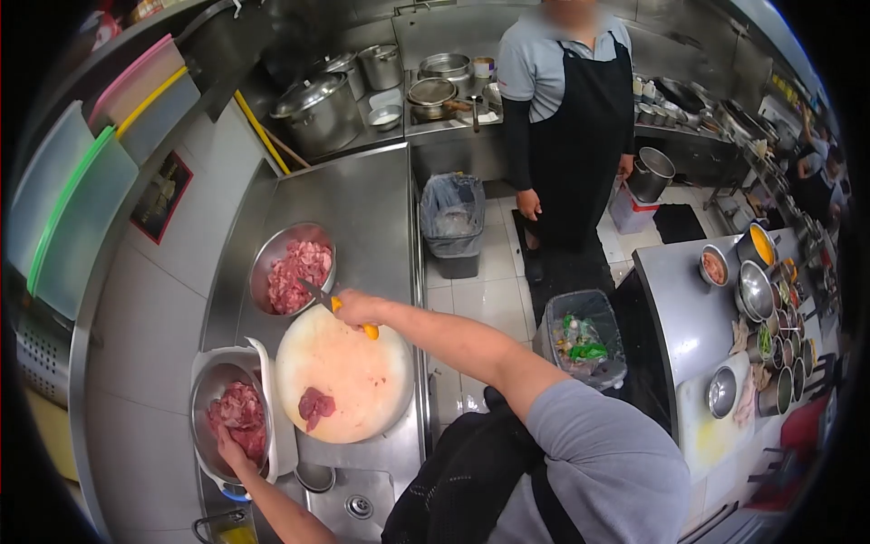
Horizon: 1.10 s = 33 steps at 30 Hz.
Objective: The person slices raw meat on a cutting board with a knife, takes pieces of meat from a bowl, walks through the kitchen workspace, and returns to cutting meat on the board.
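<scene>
My right hand [361, 310] is closed round the yellow handles of a pair of scissors [315, 292]. Their blades point at the rim of a steel bowl [256, 272] full of cut raw meat [303, 270]. My left hand [237, 453] reaches into a second steel bowl [201, 385], its fingers closed on raw meat [241, 410] in larger pieces; some fingertips are hidden. Between the bowls lies a round white chopping board [349, 358], with one dark red meat piece [315, 408] on it.
The steel counter [362, 208] runs to a sink [362, 485] at its near end. Across the aisle stands a person in a black apron [580, 118]. Two lined bins [453, 218] stand on the floor. Behind me, another table [675, 290] carries bowls and containers.
</scene>
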Each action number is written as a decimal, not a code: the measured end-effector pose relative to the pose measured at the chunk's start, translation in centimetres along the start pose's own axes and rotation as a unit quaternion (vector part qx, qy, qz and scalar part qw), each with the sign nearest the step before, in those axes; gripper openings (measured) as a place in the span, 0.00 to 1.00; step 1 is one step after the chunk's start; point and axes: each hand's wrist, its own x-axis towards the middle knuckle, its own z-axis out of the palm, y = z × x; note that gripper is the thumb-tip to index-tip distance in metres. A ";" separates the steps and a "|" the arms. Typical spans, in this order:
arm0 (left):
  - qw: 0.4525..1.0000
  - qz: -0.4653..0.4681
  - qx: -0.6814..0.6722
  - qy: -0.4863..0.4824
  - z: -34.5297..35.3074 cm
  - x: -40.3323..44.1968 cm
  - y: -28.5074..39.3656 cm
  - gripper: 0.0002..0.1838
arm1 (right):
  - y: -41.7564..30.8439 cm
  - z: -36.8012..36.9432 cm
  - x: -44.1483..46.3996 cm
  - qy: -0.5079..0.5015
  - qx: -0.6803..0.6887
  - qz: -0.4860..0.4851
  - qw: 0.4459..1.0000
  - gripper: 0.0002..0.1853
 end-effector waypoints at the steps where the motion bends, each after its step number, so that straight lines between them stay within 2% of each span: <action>1: 0.999 -0.044 -0.018 0.017 -0.4 -0.3 -0.2 0.37 | -0.8 0.0 -0.7 -0.012 0.020 0.019 1.000 0.14; 2: 0.995 -0.090 -0.036 0.036 -1.3 -0.5 -0.9 0.36 | -1.0 0.3 -0.8 -0.026 0.039 0.037 0.998 0.14; 4: 0.995 -0.073 -0.055 0.039 -1.7 -0.7 -1.4 0.32 | -1.2 0.5 -1.1 -0.031 0.044 0.034 0.998 0.15; 6: 0.993 -0.086 -0.082 -0.006 -1.6 -1.5 -0.8 0.29 | -1.2 0.6 -1.5 -0.030 0.074 0.041 0.996 0.16; 10: 0.988 -0.097 -0.117 -0.023 -1.3 -2.1 -0.3 0.27 | -0.1 1.0 -1.7 -0.024 0.076 0.026 0.996 0.16; 12: 0.987 -0.081 -0.134 -0.034 -1.6 -1.8 -1.0 0.29 | -0.5 0.8 -2.6 0.023 0.064 0.002 0.998 0.13; 14: 0.984 -0.092 -0.152 -0.023 -1.1 -2.5 -0.2 0.28 | 0.7 0.9 -1.7 0.021 -0.001 -0.017 1.000 0.15; 16: 0.984 -0.103 -0.149 0.002 -0.9 -2.5 -0.2 0.28 | 0.8 0.6 -2.4 0.026 0.032 -0.036 0.998 0.13; 18: 0.992 -0.059 -0.112 0.022 -0.8 -2.8 -0.4 0.28 | 2.1 0.4 -1.9 0.003 0.112 -0.029 0.993 0.09; 21: 0.993 0.000 -0.102 0.063 -0.8 -1.3 -2.9 0.19 | 0.2 -0.4 -3.5 -0.004 0.128 0.023 0.991 0.19; 22: 0.992 0.001 -0.100 0.074 -0.9 -1.0 -2.8 0.19 | -0.5 -0.5 -4.1 -0.014 0.126 0.019 0.992 0.19; 24: 0.993 0.008 -0.079 0.081 -0.7 -1.2 -3.4 0.18 | -0.7 -0.7 -5.4 -0.007 0.111 0.040 0.993 0.25; 28: 0.995 0.030 0.005 0.095 -0.5 -1.3 -3.1 0.17 | 0.8 -0.4 -7.4 -0.026 0.066 0.022 0.997 0.27; 30: 0.993 0.037 0.024 0.111 0.0 -1.8 -2.3 0.17 | 2.5 0.3 -9.3 0.012 -0.067 -0.102 0.993 0.28; 31: 0.993 0.036 0.000 0.110 -0.8 -0.8 -3.9 0.15 | 2.9 0.5 -10.5 -0.006 -0.101 -0.115 0.988 0.28; 33: 0.994 0.029 -0.034 0.101 -0.2 -1.6 -2.9 0.13 | 3.3 1.1 -13.2 -0.022 -0.137 -0.130 0.982 0.28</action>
